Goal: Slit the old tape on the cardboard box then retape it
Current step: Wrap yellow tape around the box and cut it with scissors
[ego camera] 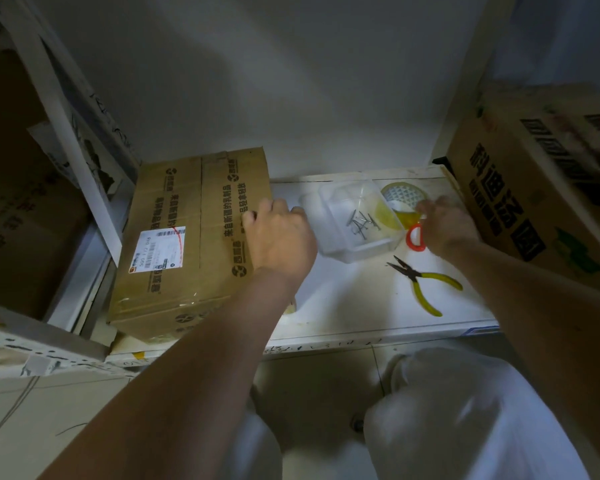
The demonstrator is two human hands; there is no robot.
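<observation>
A cardboard box (187, 237) lies on the left end of a low white shelf (361, 306), its top sealed with clear tape and carrying a white shipping label (156, 247) near its left side. Printed characters run along the box's right half.

The left hand (279, 233) rests on the right edge of the box, knuckles up and fingers bent over that edge; whether they grip it cannot be told from this angle. Just to its right sits a clear plastic container (354, 220) holding a few nails (359, 225).

The right hand (444, 223) reaches to the far right part of the shelf, its fingers curled down at a tape roll (404, 195) that lies flat behind the container. The hand is blurred, so whether it grips the roll or only touches it cannot be told. A red loop handle (415, 239) shows just beside this hand, on its left, with something yellow next to it; the rest of that tool is hidden.

Nearer the front of the shelf lie pliers (420, 282) with yellow handles, apart from both hands.

A second, larger carton (534, 188) with bold dark print stands tilted at the right edge of the shelf, close beside the right forearm. More brown cartons fill the dark shelving on the left. Below the shelf, the person's knees in light clothing show above a tiled floor.
</observation>
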